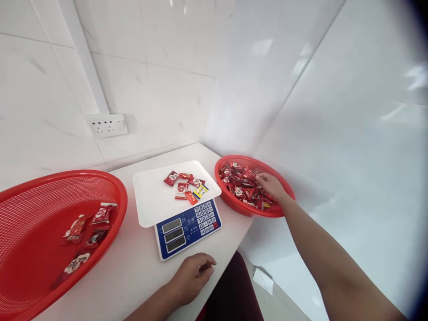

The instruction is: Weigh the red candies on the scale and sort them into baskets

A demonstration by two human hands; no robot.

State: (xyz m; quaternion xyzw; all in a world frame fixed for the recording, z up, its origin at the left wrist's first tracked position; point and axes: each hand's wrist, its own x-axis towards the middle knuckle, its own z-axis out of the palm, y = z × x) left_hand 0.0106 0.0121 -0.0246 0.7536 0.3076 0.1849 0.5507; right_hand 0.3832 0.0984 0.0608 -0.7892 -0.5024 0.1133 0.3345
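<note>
Right fingers: While the forearm passes over the rim, the fingers of the right hand (271,185) are bent close together, with tips at the small glossy red wrapped packets (239,191); whether they are clamped on one, I cannot tell.
Right basket: These packets lie in a thick heap inside the round red plastic basket (234,206), at the right end of the smooth white table (133,276).
Left fingers: The left hand (192,276) is loosely curled near the front edge of the table, thumb and index finger a little apart.
Scale: Just beyond this hand is the blue and white electronic scale (189,229), with three grey displays and white keys; the digits are too faint for reading surely.
Tray: On top of the scale, the white rectangular tray (152,196) bears several red packets, grouped toward its right side, and one yellow and blue packet (200,191).
Left basket: At the far left, the large red mesh-walled plastic basket (121,191) contains a few red-and-white packets (103,213) near its right wall.
Wall: Above the table, the white rectangular socket panel (107,125) is fixed on pale tiles.
</note>
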